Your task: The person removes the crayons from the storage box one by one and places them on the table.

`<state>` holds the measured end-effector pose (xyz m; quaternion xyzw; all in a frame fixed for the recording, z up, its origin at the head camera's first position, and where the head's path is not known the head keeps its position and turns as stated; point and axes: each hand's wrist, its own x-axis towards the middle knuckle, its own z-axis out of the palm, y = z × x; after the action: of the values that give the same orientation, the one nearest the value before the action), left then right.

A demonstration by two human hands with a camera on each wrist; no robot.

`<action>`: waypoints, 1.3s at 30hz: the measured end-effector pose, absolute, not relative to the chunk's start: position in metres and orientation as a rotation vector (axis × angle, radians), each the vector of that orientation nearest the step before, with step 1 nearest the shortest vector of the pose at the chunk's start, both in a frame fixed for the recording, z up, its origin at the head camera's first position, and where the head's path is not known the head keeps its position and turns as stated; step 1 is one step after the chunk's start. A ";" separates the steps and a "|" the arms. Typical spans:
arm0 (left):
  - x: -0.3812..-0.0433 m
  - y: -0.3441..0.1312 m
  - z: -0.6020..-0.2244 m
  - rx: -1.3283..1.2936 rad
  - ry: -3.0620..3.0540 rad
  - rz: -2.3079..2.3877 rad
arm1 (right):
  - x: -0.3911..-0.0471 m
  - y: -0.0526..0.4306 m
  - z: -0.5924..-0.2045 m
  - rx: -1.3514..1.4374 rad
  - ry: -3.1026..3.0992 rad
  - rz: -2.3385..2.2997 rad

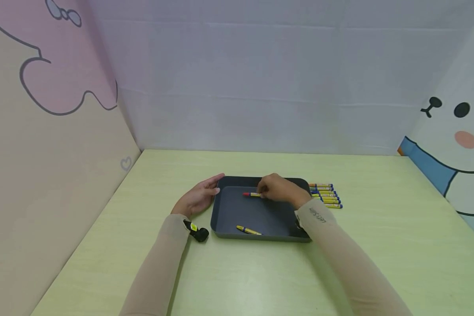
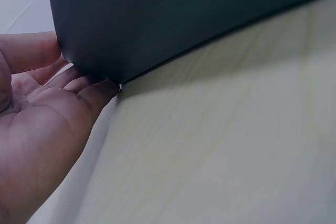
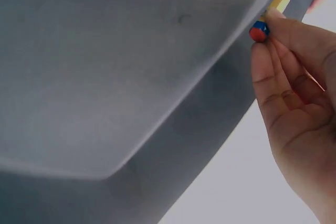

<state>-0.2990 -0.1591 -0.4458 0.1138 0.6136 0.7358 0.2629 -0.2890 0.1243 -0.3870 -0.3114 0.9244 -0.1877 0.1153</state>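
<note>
A dark grey rectangular tray (image 1: 237, 215) lies on the table. My left hand (image 1: 197, 198) holds its left side, the thumb at the rim and the other fingers (image 2: 100, 94) against the lower outer edge. Over the far part of the tray, my right hand (image 1: 279, 189) pinches a red crayon (image 1: 246, 194) with a yellow wrapper and blue bands between thumb and fingers. Its red tip points left, and its red-and-blue rear end shows in the right wrist view. A yellow crayon (image 1: 248, 230) lies slanted inside the tray, close to the near wall.
Several yellow-wrapped crayons (image 1: 332, 201) lie side by side on the table (image 1: 379, 254), just right of the tray and partly hidden by the right arm. A black wrist camera (image 1: 199, 234) is strapped to the left wrist. A pale wall (image 1: 237, 87) stands behind the table.
</note>
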 end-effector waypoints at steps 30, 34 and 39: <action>-0.298 -0.159 -0.444 0.294 1.678 1.984 | -0.277 0.169 -0.348 -0.975 2.618 -0.567; -0.297 -0.159 -0.443 0.293 1.677 1.986 | -0.274 0.177 -0.347 -0.946 2.638 -0.550; -0.297 -0.159 -0.442 0.292 1.673 1.980 | -0.270 0.190 -0.348 -0.918 2.659 -0.550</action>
<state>-0.2974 -0.1592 -0.4421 0.1081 0.6188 0.7322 0.2632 -0.2697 0.1900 -0.3482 -0.3171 0.9190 -0.1899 0.1372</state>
